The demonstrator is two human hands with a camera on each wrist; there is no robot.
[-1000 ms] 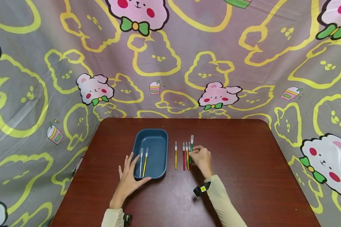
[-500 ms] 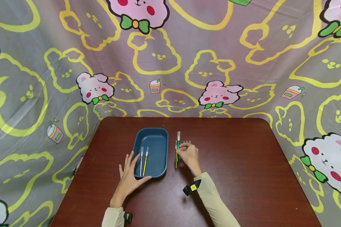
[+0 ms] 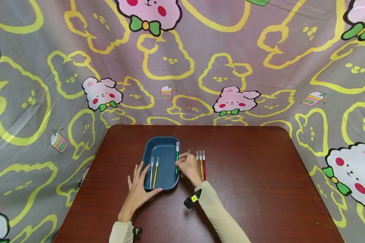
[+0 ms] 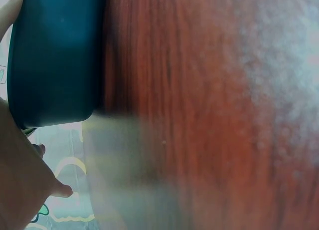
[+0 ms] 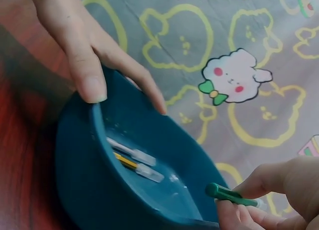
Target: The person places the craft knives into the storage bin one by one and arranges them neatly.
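My right hand [image 3: 188, 167] pinches a green craft knife [image 5: 224, 194] with a clear cap between thumb and fingers. Its cap points to the far side, and the knife overlaps the right rim of the blue plastic tray [image 3: 167, 165]. Inside the tray, a silver craft knife [image 3: 151, 173] and a yellow craft knife [image 3: 155, 173] lie side by side, caps away from me. Spread across the tray's near left corner, my left hand [image 3: 135, 194] touches the wall with straight fingers, its thumb at the near rim [image 5: 94, 98].
Right of the tray, several more capped craft knives lie in a row on the brown table [image 3: 246, 175], among them a red one [image 3: 204, 170] and a yellow one [image 3: 201, 165]. My right hand partly hides the row. A patterned cloth [image 3: 188, 87] hangs around the table.
My right hand has lifted the green craft knife from the row's right end and carried it left, over the other knives, to the tray's right rim. The left hand has stayed put.
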